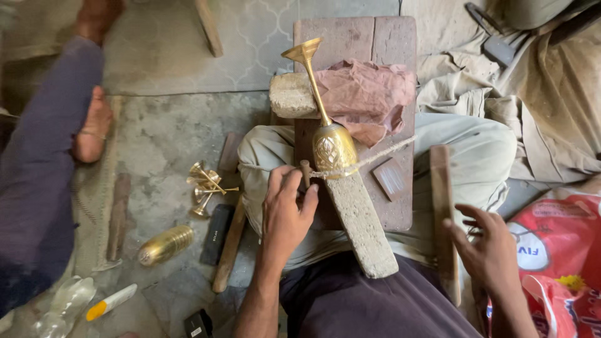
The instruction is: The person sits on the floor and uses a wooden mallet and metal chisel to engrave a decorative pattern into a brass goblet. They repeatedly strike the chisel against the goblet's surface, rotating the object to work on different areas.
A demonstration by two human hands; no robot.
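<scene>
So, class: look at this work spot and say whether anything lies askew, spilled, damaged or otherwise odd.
The brass goblet lies tilted on its side, lashed by a cord to a rough block, with the left hand at the cord. On the floor, small brass stems lie in a loose heap and a brass cup lies tipped over.

left hand [285, 209] — bare, no ring or watch, forearm unsleeved | right hand [491, 247] — bare, no sleeve at wrist | lower centre of frame: dark maroon-purple garment | mid-frame: pale grey-green trousers, creased
</scene>
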